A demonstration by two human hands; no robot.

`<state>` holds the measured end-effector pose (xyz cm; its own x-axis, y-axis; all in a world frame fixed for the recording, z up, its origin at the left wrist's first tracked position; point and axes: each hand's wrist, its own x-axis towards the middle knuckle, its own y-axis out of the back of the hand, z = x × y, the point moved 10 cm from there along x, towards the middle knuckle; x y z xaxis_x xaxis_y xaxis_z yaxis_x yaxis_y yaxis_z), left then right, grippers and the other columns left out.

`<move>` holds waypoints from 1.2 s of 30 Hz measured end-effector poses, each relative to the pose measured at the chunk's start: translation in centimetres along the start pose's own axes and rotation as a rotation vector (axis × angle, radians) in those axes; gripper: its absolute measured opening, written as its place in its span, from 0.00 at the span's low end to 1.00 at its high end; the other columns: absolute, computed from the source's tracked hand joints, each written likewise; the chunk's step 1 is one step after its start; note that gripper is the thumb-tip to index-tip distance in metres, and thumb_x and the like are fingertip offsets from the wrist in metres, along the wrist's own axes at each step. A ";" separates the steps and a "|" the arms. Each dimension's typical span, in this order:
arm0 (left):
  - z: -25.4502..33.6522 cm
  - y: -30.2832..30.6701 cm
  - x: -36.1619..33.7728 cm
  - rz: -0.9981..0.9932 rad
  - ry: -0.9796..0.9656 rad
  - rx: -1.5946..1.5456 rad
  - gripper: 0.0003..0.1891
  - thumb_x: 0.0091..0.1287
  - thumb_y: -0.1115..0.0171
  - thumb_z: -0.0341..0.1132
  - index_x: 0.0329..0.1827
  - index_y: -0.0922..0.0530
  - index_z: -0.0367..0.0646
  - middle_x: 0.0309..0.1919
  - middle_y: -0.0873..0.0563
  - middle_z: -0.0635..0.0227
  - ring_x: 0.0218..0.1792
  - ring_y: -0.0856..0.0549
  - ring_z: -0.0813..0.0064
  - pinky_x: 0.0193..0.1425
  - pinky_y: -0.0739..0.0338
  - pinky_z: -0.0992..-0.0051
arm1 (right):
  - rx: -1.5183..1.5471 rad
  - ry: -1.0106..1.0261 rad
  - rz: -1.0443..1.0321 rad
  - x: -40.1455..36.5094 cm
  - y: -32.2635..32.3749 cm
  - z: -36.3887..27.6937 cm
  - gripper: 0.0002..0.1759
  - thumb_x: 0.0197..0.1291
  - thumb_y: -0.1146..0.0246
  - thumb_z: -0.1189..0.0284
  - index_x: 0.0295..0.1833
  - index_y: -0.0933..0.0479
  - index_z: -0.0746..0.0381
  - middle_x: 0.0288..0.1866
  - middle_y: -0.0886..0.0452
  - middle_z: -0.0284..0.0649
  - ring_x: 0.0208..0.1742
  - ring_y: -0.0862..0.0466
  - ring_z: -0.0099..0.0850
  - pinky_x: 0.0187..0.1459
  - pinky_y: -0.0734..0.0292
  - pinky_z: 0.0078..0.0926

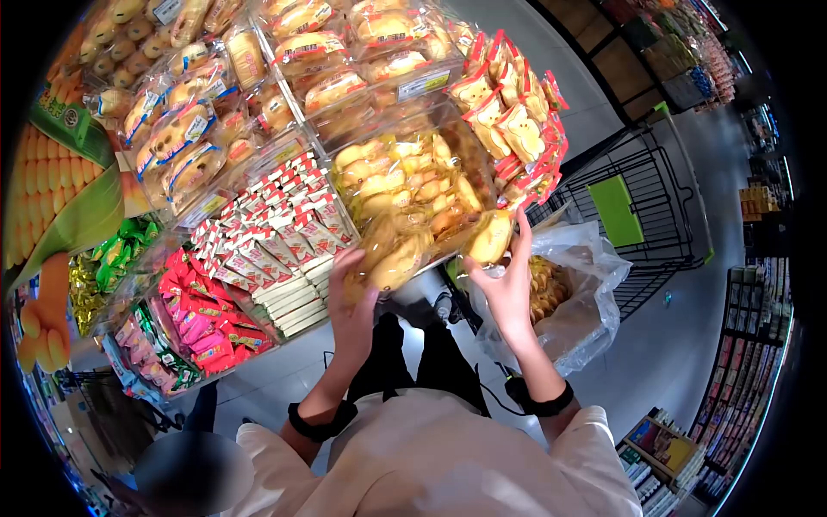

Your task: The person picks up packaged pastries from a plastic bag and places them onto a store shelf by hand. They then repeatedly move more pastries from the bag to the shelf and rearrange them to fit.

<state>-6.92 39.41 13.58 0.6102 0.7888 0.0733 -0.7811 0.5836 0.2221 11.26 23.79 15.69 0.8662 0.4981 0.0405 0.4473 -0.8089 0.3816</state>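
At the front edge of a clear display bin of wrapped yellow pastries, my left hand is closed round a wrapped pastry. Just to the right, my right hand grips another wrapped pastry between thumb and fingers. More wrapped pastries fill the bin beyond both hands. Below and right of my right hand, a clear plastic bag holds browned baked goods, partly hidden by the bag and forearm.
Red-edged packets hang right of the bin. Red-and-white packs and pink packets fill compartments at left. A black wire cart with a green panel stands at right. Another person's head shows at the lower left.
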 end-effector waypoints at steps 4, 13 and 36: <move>-0.5 1.4 -0.8 -0.024 -0.015 -0.108 0.18 0.59 0.53 0.21 0.54 0.32 0.32 0.59 0.34 0.57 0.60 0.31 0.64 0.66 0.39 0.70 | -0.460 0.275 0.083 3.0 -1.8 -2.7 0.51 0.41 0.31 0.78 0.70 0.54 0.72 0.58 0.34 0.60 0.55 0.30 0.53 0.59 0.34 0.39; -3.6 0.7 -3.0 -0.096 0.201 -0.414 0.22 0.63 0.52 0.25 0.62 0.38 0.39 0.60 0.35 0.64 0.61 0.33 0.72 0.65 0.37 0.73 | -0.111 -0.062 0.030 7.4 -6.4 6.7 0.40 0.48 0.31 0.70 0.63 0.44 0.72 0.42 0.20 0.49 0.37 0.19 0.42 0.42 0.22 0.33; -3.3 -0.7 -2.2 -0.128 0.228 -0.564 0.22 0.60 0.44 0.26 0.60 0.33 0.43 0.64 0.37 0.58 0.66 0.36 0.64 0.69 0.43 0.68 | 0.554 -0.332 0.008 15.9 -14.7 9.5 0.33 0.50 0.28 0.68 0.48 0.46 0.66 0.36 0.28 0.39 0.34 0.21 0.25 0.39 0.22 0.18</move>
<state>-8.15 37.93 10.09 0.7088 0.6907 -0.1430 -0.6911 0.6394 -0.3371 20.56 40.63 1.95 0.8532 0.4401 -0.2801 0.4124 -0.8978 -0.1546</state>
